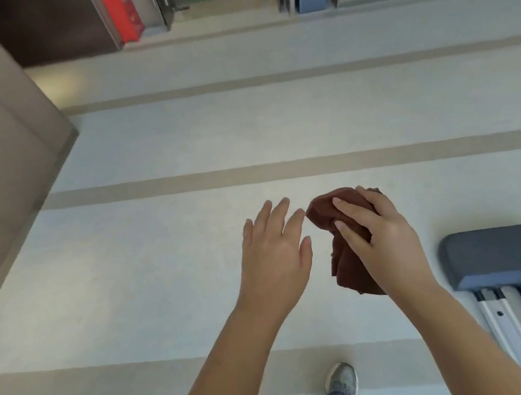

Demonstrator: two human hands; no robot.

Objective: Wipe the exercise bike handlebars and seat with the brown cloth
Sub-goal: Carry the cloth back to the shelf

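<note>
Right hand (378, 239) grips the crumpled brown cloth (342, 252) in mid-air above the pale striped floor (157, 250). Left hand (276, 257) hovers just beside it, fingers spread, holding nothing. Grey padded seat (506, 255) sits at lower right.

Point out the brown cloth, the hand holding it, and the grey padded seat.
brown cloth (340, 261): head view, on the hanging folds below the fingers.
right hand (377, 236): head view, on the back of the hand.
grey padded seat (504, 248): head view, on its top surface.
</note>
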